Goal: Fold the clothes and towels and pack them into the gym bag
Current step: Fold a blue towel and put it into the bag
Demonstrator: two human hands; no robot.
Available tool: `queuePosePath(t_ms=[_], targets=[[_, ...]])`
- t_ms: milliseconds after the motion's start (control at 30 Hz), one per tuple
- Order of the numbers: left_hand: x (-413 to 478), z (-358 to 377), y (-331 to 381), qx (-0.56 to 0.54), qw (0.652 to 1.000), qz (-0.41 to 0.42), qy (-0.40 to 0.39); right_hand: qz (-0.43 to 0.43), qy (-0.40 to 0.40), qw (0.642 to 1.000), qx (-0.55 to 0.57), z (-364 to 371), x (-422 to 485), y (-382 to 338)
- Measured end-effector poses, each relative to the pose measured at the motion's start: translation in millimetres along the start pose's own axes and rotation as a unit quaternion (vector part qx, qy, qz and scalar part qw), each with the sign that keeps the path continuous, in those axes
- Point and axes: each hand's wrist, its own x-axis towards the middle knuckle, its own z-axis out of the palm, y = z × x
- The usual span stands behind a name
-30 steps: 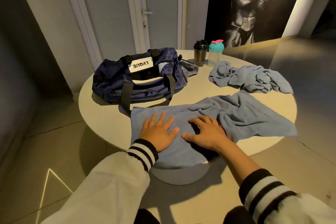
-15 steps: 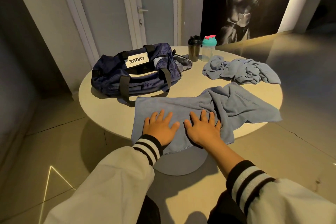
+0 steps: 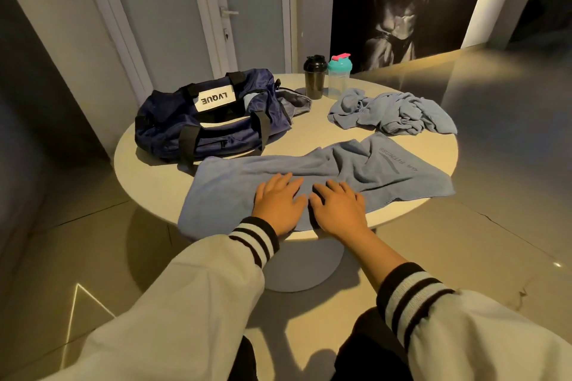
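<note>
Left hand (image 3: 280, 202) and right hand (image 3: 339, 210) press flat, fingers spread, on the towel (image 3: 356, 164) at the bench's (image 3: 148, 170) near edge; best to sweep outward, flattening that rumpled right half before folding.

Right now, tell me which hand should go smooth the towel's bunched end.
Right, probably. The right hand lies flat on the towel on the side of the bunched end; the left hand would have to cross over it.
</note>
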Motion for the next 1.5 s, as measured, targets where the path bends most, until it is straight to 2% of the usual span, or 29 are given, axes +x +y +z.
queuePosePath(t_ms=[67, 200, 300, 333, 400, 467, 533, 600, 667, 733, 833, 900, 967, 1067, 1133, 1167, 1200, 1267, 1300, 1333, 1367, 1400, 1433, 1467, 1500], targets=[[-2, 8, 9, 0.028, 0.999, 0.014, -0.020, 0.020, 0.001, 1.000, 0.013, -6, 0, 13], [-1, 5, -2, 0.077, 0.993, -0.008, -0.084, 0.086, 0.046, 0.995, -0.013, -18, -10, 58], [9, -1, 13, 0.117, 0.991, -0.027, -0.063, 0.087, 0.058, 0.995, 0.000, -21, -13, 65], [11, 0, 25, 0.102, 0.994, -0.014, -0.029, 0.073, 0.063, 0.995, 0.016, -22, -13, 63], [16, 6, 51, -0.010, 0.999, 0.047, 0.020, 0.034, 0.083, 0.994, 0.056, -24, -13, 60], [18, 17, 73, -0.134, 0.986, 0.096, -0.014, 0.037, 0.117, 0.991, 0.059, -29, -14, 65], [21, 26, 83, -0.104, 0.986, 0.121, -0.043, 0.115, 0.135, 0.984, 0.031, -37, -15, 79], [23, 31, 84, -0.023, 0.989, 0.129, -0.062, 0.224, 0.093, 0.969, 0.047, -46, -15, 100], [26, 29, 86, -0.020, 0.989, 0.127, -0.067, 0.285, 0.046, 0.953, 0.088, -49, -14, 119], [30, 24, 97, -0.032, 0.992, 0.118, -0.035, 0.279, 0.039, 0.955, 0.088, -47, -15, 129], [42, 28, 113, -0.046, 0.992, 0.099, 0.066, 0.246, 0.077, 0.965, 0.047, -46, -17, 130], [50, 35, 122, -0.039, 0.995, 0.084, 0.030, 0.242, 0.083, 0.967, 0.016, -49, -18, 130], [55, 45, 132, 0.038, 0.994, 0.076, -0.064, 0.245, 0.105, 0.964, 0.016, -52, -18, 132], [61, 50, 145, 0.080, 0.986, 0.072, -0.127, 0.178, 0.236, 0.951, 0.088, -62, -17, 131], [65, 50, 149, 0.022, 0.988, 0.086, -0.124, 0.075, 0.293, 0.944, 0.134, -73, -14, 121], [63, 48, 149, -0.050, 0.988, 0.092, -0.111, 0.025, 0.294, 0.943, 0.151, -76, -14, 113], [60, 45, 148, -0.170, 0.977, 0.090, -0.093, -0.015, 0.280, 0.946, 0.163, -78, -14, 105], [56, 38, 137, -0.416, 0.907, 0.061, -0.020, -0.055, 0.243, 0.950, 0.187, -72, -12, 96], [54, 33, 129, -0.453, 0.890, 0.042, 0.027, -0.040, 0.228, 0.951, 0.207, -67, -11, 95], [55, 28, 119, -0.410, 0.910, 0.031, 0.051, 0.000, 0.219, 0.949, 0.226, -63, -9, 94], [58, 25, 108, -0.293, 0.955, 0.031, 0.043, 0.049, 0.215, 0.946, 0.236, -59, -7, 95], [60, 25, 97, -0.138, 0.990, 0.035, 0.003, 0.091, 0.214, 0.943, 0.237, -56, -6, 93], [60, 27, 90, -0.015, 0.998, 0.042, -0.054, 0.116, 0.213, 0.942, 0.232, -55, -6, 90], [60, 30, 85, 0.042, 0.993, 0.038, -0.103, 0.122, 0.214, 0.941, 0.231, -54, -5, 85], [59, 34, 83, 0.039, 0.991, 0.038, -0.125, 0.110, 0.215, 0.941, 0.236, -54, -5, 78]])
